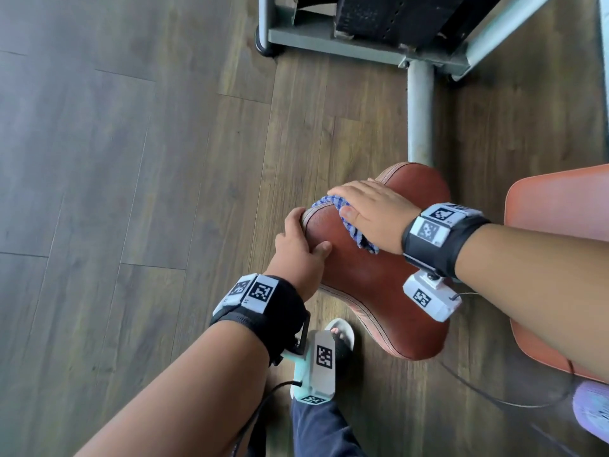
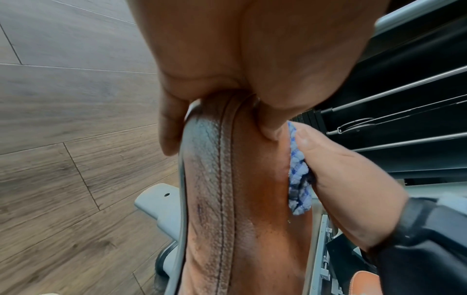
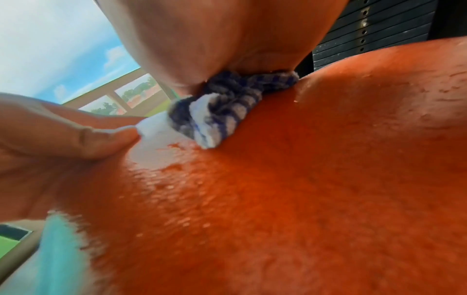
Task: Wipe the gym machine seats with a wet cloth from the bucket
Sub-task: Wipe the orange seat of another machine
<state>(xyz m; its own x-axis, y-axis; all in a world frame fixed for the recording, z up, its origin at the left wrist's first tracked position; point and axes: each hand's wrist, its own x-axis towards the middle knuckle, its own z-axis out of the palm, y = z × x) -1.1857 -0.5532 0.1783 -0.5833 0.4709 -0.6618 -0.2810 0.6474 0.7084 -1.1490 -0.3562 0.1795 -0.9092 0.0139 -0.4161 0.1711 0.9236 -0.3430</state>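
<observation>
A reddish-brown padded seat (image 1: 379, 278) fills the middle of the head view, and its surface looks wet in the right wrist view (image 3: 303, 179). My left hand (image 1: 298, 239) grips the seat's left edge, thumb on top and fingers curled under the stitched rim (image 2: 222, 179). A blue-and-white checked cloth (image 1: 354, 230) lies bunched on the seat's top. My right hand (image 1: 369, 206) lies flat on the cloth and presses it down. The cloth (image 3: 222, 111) pokes out from under the palm, and most of it is hidden. The cloth (image 2: 298, 179) also shows edge-on in the left wrist view.
A grey steel post (image 1: 420, 110) and the machine's base frame (image 1: 329, 44) stand beyond the seat, with a black weight stack (image 3: 366, 30) behind. An orange pad (image 1: 553, 209) sits at the right. My sandalled foot (image 1: 342, 341) and wrist cables are below. Wood floor (image 1: 115, 159) lies to the left.
</observation>
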